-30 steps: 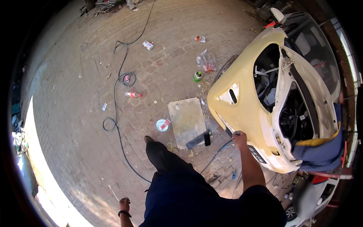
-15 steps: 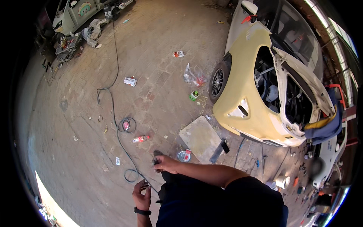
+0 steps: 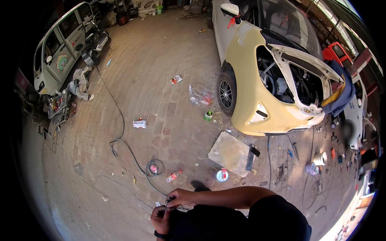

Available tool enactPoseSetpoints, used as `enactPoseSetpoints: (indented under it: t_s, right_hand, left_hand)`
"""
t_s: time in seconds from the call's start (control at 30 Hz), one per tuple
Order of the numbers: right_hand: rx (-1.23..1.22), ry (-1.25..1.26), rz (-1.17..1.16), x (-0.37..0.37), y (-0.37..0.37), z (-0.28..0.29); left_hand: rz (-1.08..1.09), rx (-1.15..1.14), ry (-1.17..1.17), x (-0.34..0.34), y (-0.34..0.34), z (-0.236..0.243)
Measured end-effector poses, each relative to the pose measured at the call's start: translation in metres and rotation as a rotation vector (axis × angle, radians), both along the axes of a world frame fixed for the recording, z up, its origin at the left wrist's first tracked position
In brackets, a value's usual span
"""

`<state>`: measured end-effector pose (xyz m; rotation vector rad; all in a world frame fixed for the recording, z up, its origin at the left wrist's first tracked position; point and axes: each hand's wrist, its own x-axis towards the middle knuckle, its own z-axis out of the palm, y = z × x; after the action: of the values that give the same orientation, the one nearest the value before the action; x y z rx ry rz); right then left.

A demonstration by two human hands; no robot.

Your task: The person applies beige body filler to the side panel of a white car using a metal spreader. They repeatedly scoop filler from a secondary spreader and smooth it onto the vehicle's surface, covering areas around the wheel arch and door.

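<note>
In front of my dark clothing, my left hand [image 3: 161, 219] and my right hand [image 3: 180, 198] come together at the fingertips. Both are closed in a pinch. Whatever lies between the fingers is too small and dark to name. A black band [image 3: 161, 234] circles my left wrist. A dark cable or hose [image 3: 138, 164] trails across the brick floor and passes out of sight behind my hands. Close by lie a clear bottle with a red label [image 3: 174, 176] and a round tin [image 3: 222, 175] with a red item on its lid.
Ahead on the right stands a car [image 3: 249, 88] with pale yellow body filler and an opened front. A square board [image 3: 230, 154] lies before its wheel [image 3: 226, 93]. Plastic wrap [image 3: 200, 96] and a green-and-white container [image 3: 208, 115] litter the floor. A van [image 3: 60, 52] stands far left.
My hands were apart and now meet at the fingertips. The view has tilted up and turned, so more of the van and the far floor shows.
</note>
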<state>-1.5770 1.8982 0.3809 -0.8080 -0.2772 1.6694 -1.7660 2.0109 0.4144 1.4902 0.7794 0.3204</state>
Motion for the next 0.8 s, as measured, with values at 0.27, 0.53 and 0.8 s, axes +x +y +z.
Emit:
enactPoseSetpoints:
  t_s: [0.27,0.53,0.8]
  right_hand:
    - [-0.159,-0.503,-0.274,-0.07,0.057,0.02]
    - [-0.285,-0.422,-0.491,-0.224,0.157,0.047]
    - [-0.169,-0.341,-0.41,-0.318,0.2,0.072]
  left_hand:
    - [-0.501,-0.16,0.055,-0.015,0.137,-0.018]
    - [-1.02,-0.302,0.038,-0.107,0.283,-0.012]
    - [-1.089,-0.298,-0.068,-0.178,0.338,-0.004]
